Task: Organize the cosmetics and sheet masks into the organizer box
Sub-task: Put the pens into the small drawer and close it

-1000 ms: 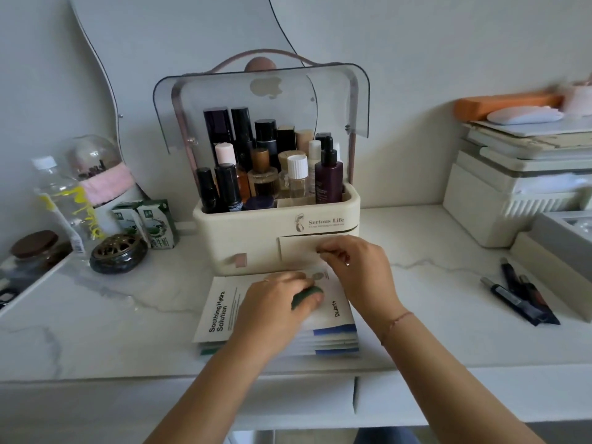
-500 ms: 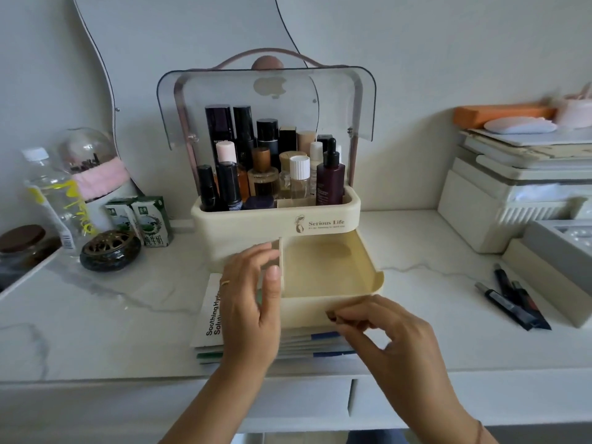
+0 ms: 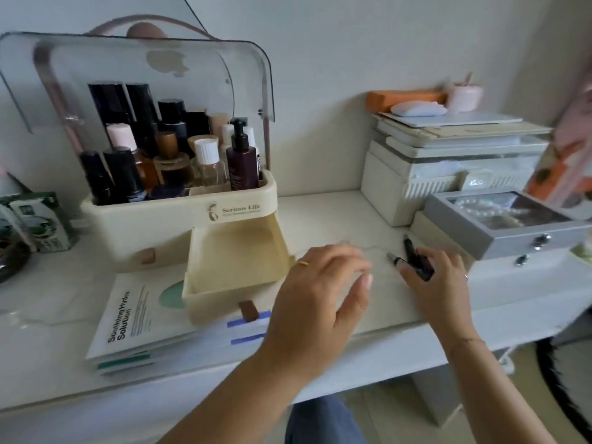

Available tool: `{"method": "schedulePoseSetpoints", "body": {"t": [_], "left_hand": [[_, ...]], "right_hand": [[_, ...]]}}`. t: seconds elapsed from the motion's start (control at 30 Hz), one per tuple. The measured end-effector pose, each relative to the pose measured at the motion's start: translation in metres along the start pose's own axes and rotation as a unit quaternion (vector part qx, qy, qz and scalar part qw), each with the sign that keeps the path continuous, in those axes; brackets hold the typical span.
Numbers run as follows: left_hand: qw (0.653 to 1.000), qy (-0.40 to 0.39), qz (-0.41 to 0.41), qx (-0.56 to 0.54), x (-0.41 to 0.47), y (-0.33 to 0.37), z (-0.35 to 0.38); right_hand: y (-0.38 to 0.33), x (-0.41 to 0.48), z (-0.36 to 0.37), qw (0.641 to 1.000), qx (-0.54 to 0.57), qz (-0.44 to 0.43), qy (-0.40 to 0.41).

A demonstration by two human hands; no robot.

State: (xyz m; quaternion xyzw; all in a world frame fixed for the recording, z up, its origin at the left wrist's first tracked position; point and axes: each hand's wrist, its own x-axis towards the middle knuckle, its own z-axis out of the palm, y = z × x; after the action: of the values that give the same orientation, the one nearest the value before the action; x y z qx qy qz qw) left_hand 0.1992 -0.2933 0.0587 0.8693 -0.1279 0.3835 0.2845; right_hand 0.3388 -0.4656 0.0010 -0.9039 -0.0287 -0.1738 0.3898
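holding bottles [image 3: 242, 161]: organizer box [image 3: 153, 225] | drawer [image 3: 224, 302] pulled out | right hand [image 3: 445, 283] grip on pens [image 3: 413, 254] | left hand [image 3: 320, 299] grip wide

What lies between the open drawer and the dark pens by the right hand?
Head view: only the left hand, hovering over bare tabletop, lies between the drawer and the pens at the right hand.

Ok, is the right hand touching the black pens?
Touching. The head view shows the right hand with its fingers curled over the near ends of the black pens.
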Motion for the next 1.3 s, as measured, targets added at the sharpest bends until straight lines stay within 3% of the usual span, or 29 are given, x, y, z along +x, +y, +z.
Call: {"method": "schedulePoseSetpoints", "body": {"t": [0.1, 0.23, 0.4, 0.53, 0.6, 0.67, 0.73, 0.8, 0.87, 0.93, 1.0, 1.1, 1.3], "left_hand": [[0.997, -0.061, -0.012, 0.051, -0.001, -0.002, 0.022], [0.991, -0.003, -0.008, 0.132, 0.001, -0.016, 0.001], [0.966, 0.057, -0.083, 0.239, -0.003, -0.049, -0.057], [0.962, 0.093, -0.143, 0.214, -0.013, -0.069, -0.081], [0.966, 0.123, -0.178, 0.14, -0.019, -0.076, -0.085], [0.964, 0.145, -0.217, 0.043, -0.027, -0.08, -0.083], [0.956, 0.154, -0.247, -0.028, -0.035, -0.082, -0.08], [0.951, 0.153, -0.261, -0.069, -0.042, -0.084, -0.078], [0.951, 0.139, -0.259, -0.093, -0.048, -0.086, -0.077], [0.949, 0.121, -0.271, -0.104, -0.054, -0.085, -0.077], [0.944, 0.1, -0.291, -0.115, -0.057, -0.083, -0.077], [0.954, 0.068, -0.279, -0.088, -0.063, -0.083, -0.081], [0.957, 0.016, -0.283, -0.059, -0.073, -0.085, -0.094]], "right_hand": [[-0.002, 0.019, 0.011, 0.994, -0.098, 0.029, -0.037], [-0.011, 0.038, 0.029, 0.975, -0.218, -0.004, -0.052], [-0.011, 0.05, 0.043, 0.961, -0.244, -0.101, -0.081], [-0.015, 0.045, 0.044, 0.965, -0.203, -0.138, -0.09], [-0.018, 0.043, 0.041, 0.965, -0.198, -0.147, -0.092], [-0.03, 0.036, 0.035, 0.979, -0.097, -0.149, -0.096], [-0.058, 0.024, 0.029, 0.982, 0.074, -0.146, -0.097], [-0.102, 0.009, 0.019, 0.955, 0.221, -0.153, -0.127], [-0.149, -0.004, 0.009, 0.924, 0.265, -0.2, -0.192], [-0.188, -0.013, 0.006, 0.909, 0.171, -0.282, -0.256], [-0.217, -0.021, 0.015, 0.89, 0.007, -0.35, -0.293], [-0.238, -0.035, 0.042, 0.855, -0.154, -0.375, -0.325], [-0.226, -0.047, 0.061, 0.842, -0.168, -0.359, -0.366]]}}
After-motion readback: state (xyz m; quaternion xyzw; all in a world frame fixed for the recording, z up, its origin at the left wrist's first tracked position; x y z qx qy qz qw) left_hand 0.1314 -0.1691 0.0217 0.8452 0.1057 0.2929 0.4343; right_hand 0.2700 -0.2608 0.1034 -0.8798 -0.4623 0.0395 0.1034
